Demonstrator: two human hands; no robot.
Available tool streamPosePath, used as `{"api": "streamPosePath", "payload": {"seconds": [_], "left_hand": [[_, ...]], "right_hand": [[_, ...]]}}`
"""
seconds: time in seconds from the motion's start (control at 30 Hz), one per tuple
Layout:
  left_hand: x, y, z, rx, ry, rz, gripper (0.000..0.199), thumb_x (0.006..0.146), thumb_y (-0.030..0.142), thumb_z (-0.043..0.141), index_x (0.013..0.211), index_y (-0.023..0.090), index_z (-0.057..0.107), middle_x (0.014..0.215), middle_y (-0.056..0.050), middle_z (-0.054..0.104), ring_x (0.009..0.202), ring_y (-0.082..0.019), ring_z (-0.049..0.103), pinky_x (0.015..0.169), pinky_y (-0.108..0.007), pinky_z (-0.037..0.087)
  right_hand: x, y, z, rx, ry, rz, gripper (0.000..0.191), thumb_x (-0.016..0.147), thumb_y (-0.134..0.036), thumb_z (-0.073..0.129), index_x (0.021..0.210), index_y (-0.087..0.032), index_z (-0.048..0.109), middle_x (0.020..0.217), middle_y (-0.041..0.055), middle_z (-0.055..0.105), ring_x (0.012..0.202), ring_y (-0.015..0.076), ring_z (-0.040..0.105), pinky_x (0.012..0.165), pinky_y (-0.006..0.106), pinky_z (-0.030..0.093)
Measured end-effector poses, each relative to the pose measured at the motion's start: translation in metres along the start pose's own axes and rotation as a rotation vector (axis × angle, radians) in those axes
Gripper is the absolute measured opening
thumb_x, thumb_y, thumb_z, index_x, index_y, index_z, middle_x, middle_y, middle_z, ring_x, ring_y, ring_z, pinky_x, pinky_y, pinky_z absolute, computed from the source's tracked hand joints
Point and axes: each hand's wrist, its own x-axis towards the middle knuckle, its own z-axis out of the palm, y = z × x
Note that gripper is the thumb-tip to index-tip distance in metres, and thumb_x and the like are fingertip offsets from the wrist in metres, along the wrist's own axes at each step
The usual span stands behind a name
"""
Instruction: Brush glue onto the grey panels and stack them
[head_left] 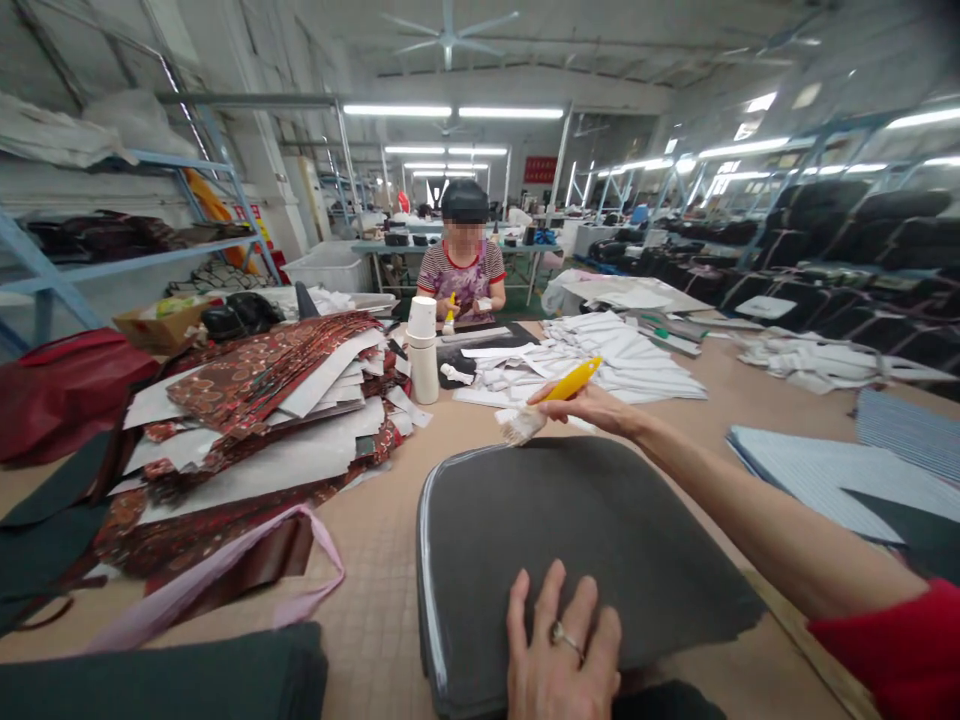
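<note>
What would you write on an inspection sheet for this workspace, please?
Surface: brown tabletop, partly covered.
Work pieces: stack of dark grey sheets, white coating along its left edge; yellow-handled brush at its far edge.
Clutter: red-brown patterned sheets piled left, pink strap in front; white strips beyond the stack; lidless-looking detail of white bottle unclear.
Hands: right hand grips the brush; left hand, wearing a ring, rests on the stack.
Cables: nothing seen.
Surroundings: person opposite, blue shelving left, ceiling fan overhead.
</note>
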Motion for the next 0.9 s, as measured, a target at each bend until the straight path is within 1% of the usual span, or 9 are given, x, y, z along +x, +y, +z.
{"api": "streamPosePath", "payload": {"seconds": [0.1, 0.13, 0.27, 0.33, 0.57, 0.63, 0.73, 0.83, 0.9], "left_hand": [[-0.007, -0.002, 0.006, -0.027, 0.046, -0.04, 0.016, 0.082, 0.034, 0.054, 0.094, 0.029, 0.063, 0.097, 0.003, 0.071, 0.102, -0.019, 0.062, 0.103, -0.04, 0.038], [-0.008, -0.002, 0.006, -0.022, 0.038, -0.036, 0.016, 0.082, 0.033, 0.054, 0.094, 0.029, 0.063, 0.097, 0.002, 0.072, 0.102, -0.019, 0.062, 0.104, -0.041, 0.037], [-0.007, -0.005, -0.003, 0.068, -0.142, 0.033, 0.021, 0.079, 0.026, 0.058, 0.1, 0.03, 0.062, 0.103, 0.0, 0.07, 0.107, -0.02, 0.06, 0.105, -0.041, 0.037], [-0.005, -0.006, -0.009, 0.106, -0.196, 0.059, 0.024, 0.079, 0.023, 0.058, 0.101, 0.031, 0.062, 0.106, 0.001, 0.069, 0.109, -0.02, 0.059, 0.106, -0.041, 0.036], [-0.001, -0.01, -0.013, 0.117, -0.215, 0.103, 0.034, 0.078, 0.012, 0.053, 0.105, 0.031, 0.061, 0.109, 0.003, 0.068, 0.111, -0.019, 0.058, 0.109, -0.039, 0.031], [-0.001, -0.012, -0.012, 0.117, -0.215, 0.111, 0.037, 0.078, 0.01, 0.051, 0.106, 0.032, 0.06, 0.11, 0.004, 0.068, 0.111, -0.018, 0.057, 0.11, -0.038, 0.03], [0.0, -0.013, -0.014, 0.121, -0.233, 0.117, 0.042, 0.078, 0.006, 0.048, 0.108, 0.033, 0.059, 0.111, 0.006, 0.067, 0.111, -0.017, 0.057, 0.108, -0.036, 0.032], [0.002, -0.018, -0.017, 0.139, -0.261, 0.148, 0.045, 0.078, 0.006, 0.046, 0.111, 0.034, 0.058, 0.114, 0.008, 0.066, 0.111, -0.016, 0.057, 0.103, -0.034, 0.036], [0.005, -0.023, -0.019, 0.159, -0.278, 0.228, 0.044, 0.079, 0.009, 0.047, 0.113, 0.034, 0.057, 0.117, 0.008, 0.064, 0.111, -0.016, 0.057, 0.098, -0.032, 0.04]], "right_hand": [[-0.015, 0.013, -0.019, 0.012, 0.079, 0.013, 0.036, 0.068, -0.042, 0.066, 0.092, -0.015, 0.069, 0.068, -0.0011, 0.056, 0.063, 0.0124, 0.049, 0.057, 0.024, 0.04], [-0.02, 0.018, -0.025, 0.018, 0.105, 0.025, 0.036, 0.068, -0.042, 0.066, 0.091, -0.015, 0.069, 0.067, -0.0013, 0.056, 0.063, 0.0123, 0.049, 0.057, 0.024, 0.04], [-0.038, 0.038, -0.044, 0.056, 0.182, 0.058, 0.037, 0.067, -0.041, 0.065, 0.092, -0.013, 0.068, 0.069, -0.0006, 0.056, 0.062, 0.0118, 0.047, 0.057, 0.024, 0.039], [-0.048, 0.046, -0.052, 0.058, 0.212, 0.064, 0.038, 0.068, -0.041, 0.064, 0.093, -0.013, 0.068, 0.069, -0.0006, 0.055, 0.062, 0.0117, 0.046, 0.057, 0.024, 0.038], [-0.09, 0.069, -0.08, 0.046, 0.366, 0.091, 0.038, 0.071, -0.041, 0.062, 0.093, -0.012, 0.067, 0.065, -0.0012, 0.052, 0.061, 0.0122, 0.045, 0.057, 0.025, 0.036], [-0.099, 0.067, -0.082, 0.067, 0.443, 0.097, 0.037, 0.069, -0.041, 0.063, 0.091, -0.011, 0.067, 0.064, -0.0013, 0.052, 0.059, 0.0119, 0.045, 0.055, 0.025, 0.036], [-0.103, 0.054, -0.073, 0.079, 0.577, 0.061, 0.034, 0.069, -0.043, 0.062, 0.084, -0.013, 0.066, 0.06, -0.0019, 0.051, 0.058, 0.0119, 0.045, 0.054, 0.025, 0.037], [-0.101, 0.041, -0.057, 0.046, 0.618, 0.063, 0.032, 0.068, -0.045, 0.062, 0.076, -0.015, 0.066, 0.058, -0.0015, 0.053, 0.057, 0.0128, 0.048, 0.053, 0.025, 0.039], [-0.101, 0.04, -0.049, 0.031, 0.641, 0.098, 0.031, 0.066, -0.045, 0.062, 0.073, -0.015, 0.066, 0.057, -0.0012, 0.054, 0.055, 0.0134, 0.049, 0.051, 0.025, 0.039]]}}
